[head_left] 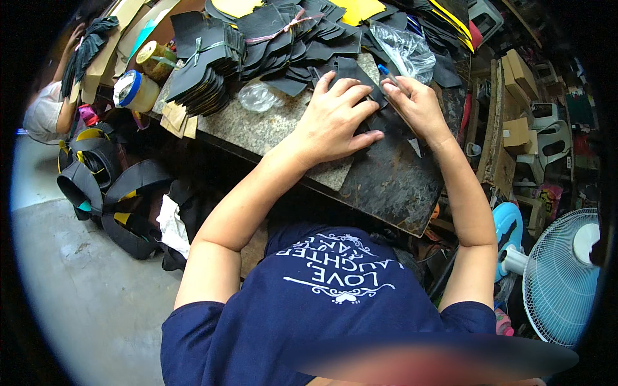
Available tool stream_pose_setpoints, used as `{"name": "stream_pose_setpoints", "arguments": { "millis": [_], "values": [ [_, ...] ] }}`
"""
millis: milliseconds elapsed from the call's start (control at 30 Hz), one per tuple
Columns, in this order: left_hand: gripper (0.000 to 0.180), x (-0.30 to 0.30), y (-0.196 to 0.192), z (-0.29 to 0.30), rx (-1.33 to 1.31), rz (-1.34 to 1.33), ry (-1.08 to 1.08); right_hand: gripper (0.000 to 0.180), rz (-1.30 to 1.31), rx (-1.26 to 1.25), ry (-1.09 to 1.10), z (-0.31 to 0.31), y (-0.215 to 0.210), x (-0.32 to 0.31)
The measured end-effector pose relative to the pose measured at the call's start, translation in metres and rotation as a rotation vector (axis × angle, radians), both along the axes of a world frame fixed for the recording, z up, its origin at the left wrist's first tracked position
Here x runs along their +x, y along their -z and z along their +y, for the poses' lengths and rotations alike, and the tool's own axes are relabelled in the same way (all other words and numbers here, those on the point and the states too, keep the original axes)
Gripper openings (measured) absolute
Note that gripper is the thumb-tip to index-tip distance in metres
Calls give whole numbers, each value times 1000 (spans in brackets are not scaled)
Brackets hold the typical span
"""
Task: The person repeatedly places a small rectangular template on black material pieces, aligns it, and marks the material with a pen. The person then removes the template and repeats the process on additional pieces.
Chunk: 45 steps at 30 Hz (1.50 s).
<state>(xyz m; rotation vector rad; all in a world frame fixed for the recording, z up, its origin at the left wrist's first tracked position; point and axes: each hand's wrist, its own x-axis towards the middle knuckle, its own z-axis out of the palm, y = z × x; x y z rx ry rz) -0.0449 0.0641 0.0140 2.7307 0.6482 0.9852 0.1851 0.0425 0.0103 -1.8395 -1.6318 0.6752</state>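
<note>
My left hand [336, 122] lies with its fingers spread, pressing on black flat pieces of sheet material [351, 74] on the worktable. Just to its right, my right hand [417, 110] is closed round a slim pen [384, 71] with a blue end pointing up and away. The pen's lower end is hidden by the fingers. Beyond both hands are heaped stacks of cut black pieces [273, 42], some tied with strips. A crumpled clear plastic bag [405, 51] lies beyond my right hand.
The table has a speckled stone slab [257, 128] and a dark worn top [399, 193]. Jars [136, 90] stand at its left edge. Black strapped items [106, 186] sit on the floor at left. A fan [560, 276] stands at right. Another person [48, 109] is at far left.
</note>
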Motion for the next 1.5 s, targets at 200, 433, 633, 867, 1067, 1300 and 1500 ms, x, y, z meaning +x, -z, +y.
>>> {"name": "stream_pose_setpoints", "arguments": {
  "millis": [200, 433, 633, 867, 1067, 1300, 1500],
  "values": [
    [23, -27, -10, -16, 67, -249, -244, 39, -226, 122, -12, 2, -4, -12],
    [31, -64, -9, -52, -204, -153, -430, 41, 351, -95, -43, 11, 2, -15],
    [56, -81, -8, -58, -810, -303, -307, 32, 515, -60, -32, -13, -25, -1],
    [75, -76, -18, -58, -1334, -583, -111, 32, 390, 349, -141, -28, -79, -27],
    [83, -64, -19, -50, -1336, -581, -114, 29, 316, 216, -187, -33, -36, -63],
    [91, -38, -10, -24, -1137, -411, -135, 50, -332, 186, -8, -30, -1, -57],
    [79, 10, 11, -4, -438, -88, -370, 47, -94, 177, 30, -36, 15, -53]
  ]
}}
